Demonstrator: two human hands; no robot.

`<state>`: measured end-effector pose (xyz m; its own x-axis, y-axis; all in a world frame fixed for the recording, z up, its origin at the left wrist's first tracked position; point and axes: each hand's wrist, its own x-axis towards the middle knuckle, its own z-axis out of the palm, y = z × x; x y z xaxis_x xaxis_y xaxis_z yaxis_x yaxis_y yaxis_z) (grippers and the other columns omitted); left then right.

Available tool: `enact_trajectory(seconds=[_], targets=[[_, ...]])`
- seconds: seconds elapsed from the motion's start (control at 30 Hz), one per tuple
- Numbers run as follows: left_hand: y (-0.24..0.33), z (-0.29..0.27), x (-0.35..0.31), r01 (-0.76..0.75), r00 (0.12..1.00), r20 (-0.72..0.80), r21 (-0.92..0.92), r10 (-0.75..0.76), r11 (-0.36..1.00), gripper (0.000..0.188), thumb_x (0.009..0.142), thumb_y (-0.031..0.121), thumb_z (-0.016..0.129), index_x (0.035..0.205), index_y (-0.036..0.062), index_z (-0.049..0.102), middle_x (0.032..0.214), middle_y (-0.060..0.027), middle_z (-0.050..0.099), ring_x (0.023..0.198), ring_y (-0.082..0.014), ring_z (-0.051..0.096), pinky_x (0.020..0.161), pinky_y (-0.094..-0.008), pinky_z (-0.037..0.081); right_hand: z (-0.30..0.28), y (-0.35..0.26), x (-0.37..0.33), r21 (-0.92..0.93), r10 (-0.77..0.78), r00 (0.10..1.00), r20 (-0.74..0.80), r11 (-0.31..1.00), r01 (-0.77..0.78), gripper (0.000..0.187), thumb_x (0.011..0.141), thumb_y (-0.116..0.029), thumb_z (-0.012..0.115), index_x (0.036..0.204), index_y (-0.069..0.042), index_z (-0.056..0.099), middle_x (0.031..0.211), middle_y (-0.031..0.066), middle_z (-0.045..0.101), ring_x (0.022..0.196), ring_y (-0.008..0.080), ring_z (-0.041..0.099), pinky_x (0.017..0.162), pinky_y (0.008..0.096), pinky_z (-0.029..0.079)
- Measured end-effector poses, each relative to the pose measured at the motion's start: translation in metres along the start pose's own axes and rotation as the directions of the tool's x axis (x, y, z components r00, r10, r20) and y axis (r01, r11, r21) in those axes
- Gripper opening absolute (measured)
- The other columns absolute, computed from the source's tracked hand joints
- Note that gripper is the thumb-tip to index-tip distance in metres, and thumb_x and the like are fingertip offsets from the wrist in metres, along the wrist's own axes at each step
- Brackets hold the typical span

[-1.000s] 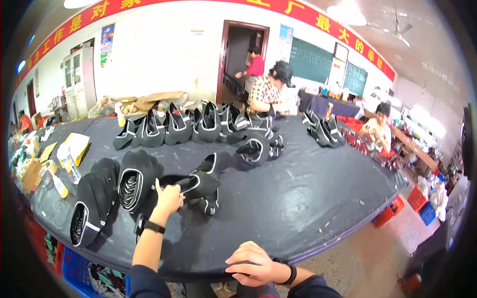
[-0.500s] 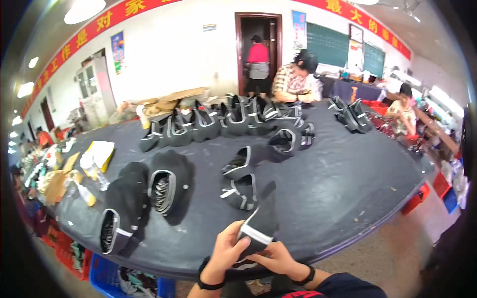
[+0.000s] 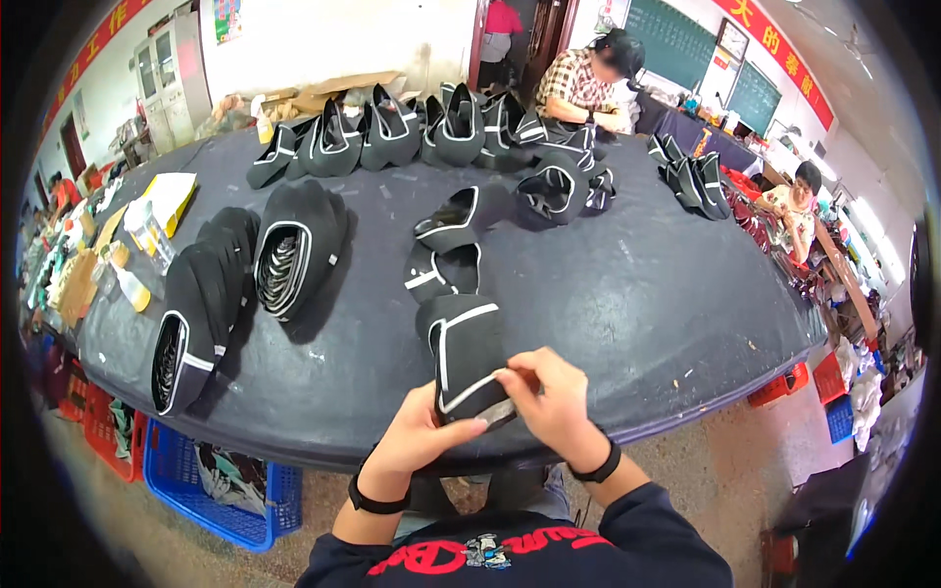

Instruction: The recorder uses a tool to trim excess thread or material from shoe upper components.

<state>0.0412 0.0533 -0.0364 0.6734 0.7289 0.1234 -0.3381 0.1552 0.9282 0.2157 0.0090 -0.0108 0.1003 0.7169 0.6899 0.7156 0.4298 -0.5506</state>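
Close to the near edge of the dark table, my hands hold a black shoe upper (image 3: 472, 355) with pale trim. My left hand (image 3: 420, 429) grips its lower left side, thumb lying along the bottom edge. The fingers of my right hand (image 3: 551, 397) pinch the trimmed edge at its lower right. Just beyond it lie loose uppers (image 3: 459, 235), and farther off a rounded one (image 3: 551, 191). To the left stand two nested stacks of uppers, a shorter stack (image 3: 306, 245) and a longer stack (image 3: 196, 294). A row of uppers (image 3: 390, 132) lines the far side.
A squeeze bottle (image 3: 134, 291), a clear bottle (image 3: 147, 235) and yellow-and-white papers (image 3: 169, 201) sit at the table's left. Below the edge stands a blue crate (image 3: 211, 495). A person in a checked shirt (image 3: 576, 83) works across the table (image 3: 647, 314); another pile of uppers (image 3: 694, 181) lies far right.
The upper in my hands has turned from edge-on to showing its broad trimmed face. My right hand has risen to its right edge. The view has tilted downward.
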Motion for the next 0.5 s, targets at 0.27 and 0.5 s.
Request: enact_trajectory(seconds=[0.27, 0.5], targets=[[-0.009, -0.006, -0.001, 0.021, 0.999, -0.032, -0.186, -0.028, 0.982, 0.027, 0.077, -0.002, 0.066, 0.104, -0.0056, 0.06, 0.098, -0.0068, 0.065, 0.086, -0.0123, 0.061, 0.076, -0.0253, 0.049, -0.027, -0.002, 0.023, 0.069, -0.343, 0.891, 0.297, 0.939, 0.338, 0.028, 0.075, -0.009, 0.07, 0.102, -0.002, 0.063, 0.089, 0.0088, 0.06, 0.075, 0.0241, 0.061, 0.065, 0.0327, 0.051], [-0.016, -0.009, 0.005, -0.107, 0.991, -0.112, -0.308, 0.075, 0.945, 0.03, 0.075, 0.001, 0.068, 0.103, -0.0064, 0.06, 0.094, -0.0103, 0.066, 0.084, -0.0154, 0.064, 0.076, -0.0278, 0.052, -0.027, -0.005, 0.012, 0.144, -0.291, 0.911, 0.291, 0.955, 0.259, 0.032, 0.074, -0.009, 0.072, 0.104, -0.002, 0.063, 0.097, 0.0101, 0.059, 0.082, 0.025, 0.061, 0.068, 0.0318, 0.053]])
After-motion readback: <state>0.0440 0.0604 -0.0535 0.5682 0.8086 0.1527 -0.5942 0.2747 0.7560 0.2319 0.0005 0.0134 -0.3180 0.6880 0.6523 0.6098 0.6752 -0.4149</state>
